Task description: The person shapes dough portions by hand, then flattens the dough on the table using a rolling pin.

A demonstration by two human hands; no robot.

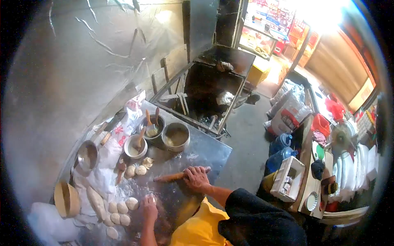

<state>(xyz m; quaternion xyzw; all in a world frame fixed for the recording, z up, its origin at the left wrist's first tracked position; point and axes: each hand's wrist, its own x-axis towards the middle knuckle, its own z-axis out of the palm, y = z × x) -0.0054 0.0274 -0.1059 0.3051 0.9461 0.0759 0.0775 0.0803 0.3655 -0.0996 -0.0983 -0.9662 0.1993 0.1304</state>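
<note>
My right hand [197, 178] is closed round one end of a wooden rolling pin [170, 177], which lies across the metal table [217, 158]. Nearer to me, my left hand [150, 205] is low over the floured surface, with something small and pale at its fingertips that I cannot make out clearly. Left of that hand sit several round dough balls [122, 207], beside a long roll of dough [96, 203]. More dough pieces [140, 169] rest beyond, near a white bowl [135, 146] with a wooden-handled utensil in it.
Two metal pots [175, 137] [152, 126] stand at the table's back. A metal bowl [87, 156] and a round tan container [66, 199] are at the left. Beyond the table is a dark open-topped pit [209, 88]. A white foam box [288, 179] and blue bottles [280, 159] stand right.
</note>
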